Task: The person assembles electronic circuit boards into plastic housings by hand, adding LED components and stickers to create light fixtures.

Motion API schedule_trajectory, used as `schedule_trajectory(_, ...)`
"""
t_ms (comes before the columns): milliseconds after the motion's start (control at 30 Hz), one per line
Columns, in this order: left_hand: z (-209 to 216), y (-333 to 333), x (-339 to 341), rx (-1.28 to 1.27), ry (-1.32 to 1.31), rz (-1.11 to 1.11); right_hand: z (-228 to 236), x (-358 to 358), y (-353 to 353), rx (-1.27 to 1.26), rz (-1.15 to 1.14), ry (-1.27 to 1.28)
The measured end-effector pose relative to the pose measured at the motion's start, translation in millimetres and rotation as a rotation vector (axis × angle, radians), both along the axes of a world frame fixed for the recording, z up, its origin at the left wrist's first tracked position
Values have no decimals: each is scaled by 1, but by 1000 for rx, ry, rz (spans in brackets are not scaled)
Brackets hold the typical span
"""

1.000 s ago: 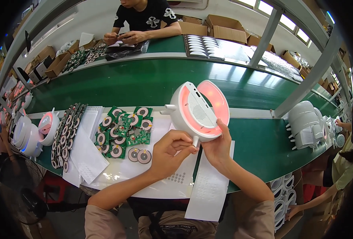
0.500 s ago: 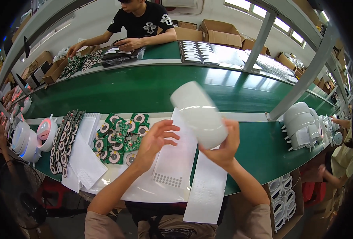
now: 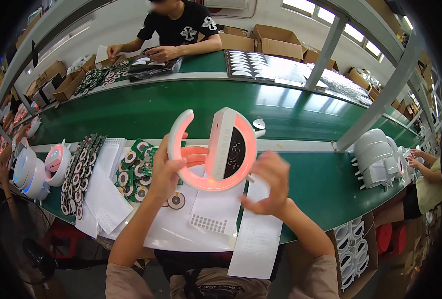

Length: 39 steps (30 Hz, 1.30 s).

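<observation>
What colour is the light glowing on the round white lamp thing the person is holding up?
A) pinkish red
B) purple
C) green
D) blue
A: the round white plastic ring lamp held up by the left hand, with the right hand at its lower edge, glows pinkish red along its ring.

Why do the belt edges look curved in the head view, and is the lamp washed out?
Head view: fisheye bends the green conveyor belt toward the rim; dark vignette at the corners; window glare streaks the belt; the white ring-shaped lamp with the glowing pink band, gripped by the left hand, stays sharp, its glow slightly overexposed.
</observation>
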<state>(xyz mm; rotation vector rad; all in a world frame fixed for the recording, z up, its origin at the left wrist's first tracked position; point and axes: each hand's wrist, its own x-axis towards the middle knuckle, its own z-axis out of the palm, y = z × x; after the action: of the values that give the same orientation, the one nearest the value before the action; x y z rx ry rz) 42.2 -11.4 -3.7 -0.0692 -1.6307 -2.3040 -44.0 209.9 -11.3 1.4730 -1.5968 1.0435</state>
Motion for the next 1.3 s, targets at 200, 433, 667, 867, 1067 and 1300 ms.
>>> schedule_trajectory(200, 11, -14, 1, -104, -75, 3, 8, -3, -3, -38, 335, -1191)
schedule_trajectory(433, 5, -13, -1, -73, -123, -41, 9, 2, -2, 124, 431, -1433)
schedule_trajectory(667, 9, -6, -2, 27, -296, 8, 7, 6, -8, -65, 501, -1717)
schedule_trajectory(867, -4, -8, -7, 82, -210, -24, 6, 9, -11, -158, 427, -1695)
schedule_trajectory(1067, -6, -2, -9, 132, -205, -62, 6, 12, -12, -132, 348, -1635)
schedule_trajectory(1300, -4, 0, -10, 124, -126, -71, 3, 8, -11, -142, 378, -1531)
